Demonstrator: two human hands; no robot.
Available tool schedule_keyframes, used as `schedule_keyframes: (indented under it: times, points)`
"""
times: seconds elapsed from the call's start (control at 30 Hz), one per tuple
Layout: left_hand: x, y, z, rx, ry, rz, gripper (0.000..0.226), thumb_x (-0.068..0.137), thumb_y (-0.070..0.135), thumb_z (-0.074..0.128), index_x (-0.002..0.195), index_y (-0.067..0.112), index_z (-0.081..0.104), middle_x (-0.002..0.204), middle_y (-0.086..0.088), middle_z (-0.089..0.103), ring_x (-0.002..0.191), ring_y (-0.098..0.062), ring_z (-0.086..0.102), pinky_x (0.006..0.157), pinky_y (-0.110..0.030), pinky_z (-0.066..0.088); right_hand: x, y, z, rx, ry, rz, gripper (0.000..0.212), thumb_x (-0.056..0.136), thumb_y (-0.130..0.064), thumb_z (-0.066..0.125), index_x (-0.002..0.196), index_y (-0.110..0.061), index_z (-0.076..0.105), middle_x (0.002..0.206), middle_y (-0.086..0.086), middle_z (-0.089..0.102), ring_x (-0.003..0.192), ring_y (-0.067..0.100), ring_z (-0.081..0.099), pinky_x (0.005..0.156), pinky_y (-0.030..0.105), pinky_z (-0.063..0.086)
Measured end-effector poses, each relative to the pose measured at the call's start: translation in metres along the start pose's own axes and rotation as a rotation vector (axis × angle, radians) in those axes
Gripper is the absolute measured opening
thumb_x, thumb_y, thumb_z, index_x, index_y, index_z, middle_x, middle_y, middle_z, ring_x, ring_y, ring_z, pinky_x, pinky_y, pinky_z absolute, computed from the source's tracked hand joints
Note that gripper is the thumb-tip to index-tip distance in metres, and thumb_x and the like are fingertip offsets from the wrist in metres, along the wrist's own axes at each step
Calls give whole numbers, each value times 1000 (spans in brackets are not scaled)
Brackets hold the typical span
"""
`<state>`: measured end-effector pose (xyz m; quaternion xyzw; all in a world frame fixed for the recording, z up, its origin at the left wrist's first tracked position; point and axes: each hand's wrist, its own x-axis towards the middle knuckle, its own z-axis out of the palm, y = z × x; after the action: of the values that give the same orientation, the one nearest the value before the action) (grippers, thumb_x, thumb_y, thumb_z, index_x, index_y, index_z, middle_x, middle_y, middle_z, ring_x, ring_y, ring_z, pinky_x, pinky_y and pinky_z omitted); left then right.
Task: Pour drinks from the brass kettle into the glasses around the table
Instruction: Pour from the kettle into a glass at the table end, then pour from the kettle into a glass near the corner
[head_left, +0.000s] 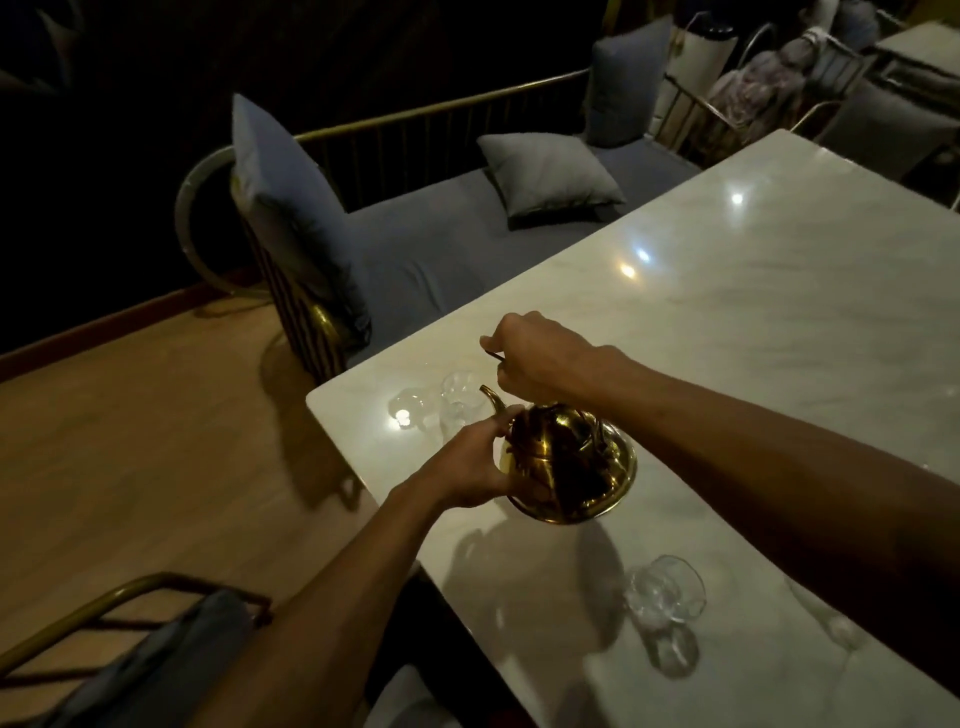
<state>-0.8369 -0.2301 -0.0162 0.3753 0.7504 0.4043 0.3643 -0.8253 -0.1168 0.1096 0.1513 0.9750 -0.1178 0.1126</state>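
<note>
The brass kettle (566, 462) hangs tilted above the white marble table (753, 322), its spout aimed at a clear glass (457, 402) near the table's left corner. My right hand (535, 358) is closed on the kettle's thin top handle. Cupping the kettle's left side, my left hand (467, 467) steadies its body. A second clear glass (667, 590) stands nearer me, by the front edge. No liquid stream is visible in the dim light.
A grey cushioned bench (457, 234) with pillows and a brass rail runs along the table's far left side. A brass-framed chair (130, 649) stands at lower left on the wooden floor (130, 441). More chairs crowd the top right.
</note>
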Motion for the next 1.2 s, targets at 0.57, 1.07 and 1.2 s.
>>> schedule_keyframes:
  times: [0.57, 1.07, 1.2]
  points:
    - [21, -21, -6, -169, 18, -93, 91, 70, 37, 85, 147, 30, 37, 144, 3, 49, 129, -15, 47, 104, -42, 42, 74, 1, 12, -135, -213, 3, 44, 92, -17, 58, 134, -7, 50, 121, 10, 62, 93, 23, 59, 71, 27, 45]
    - [22, -17, -18, -223, 4, -92, 90, 69, 44, 83, 146, 30, 38, 143, 7, 50, 122, -8, 53, 104, -36, 42, 90, -1, 4, -213, -262, 23, 42, 94, -17, 52, 134, -7, 48, 130, 10, 60, 111, 28, 60, 80, 29, 46]
    - [20, -13, -17, -233, 20, -94, 95, 62, 53, 80, 145, 31, 40, 140, 8, 53, 121, -9, 55, 104, -39, 44, 94, -1, 1, -239, -263, 8, 43, 93, -18, 51, 135, -8, 50, 131, 9, 60, 112, 28, 60, 84, 31, 48]
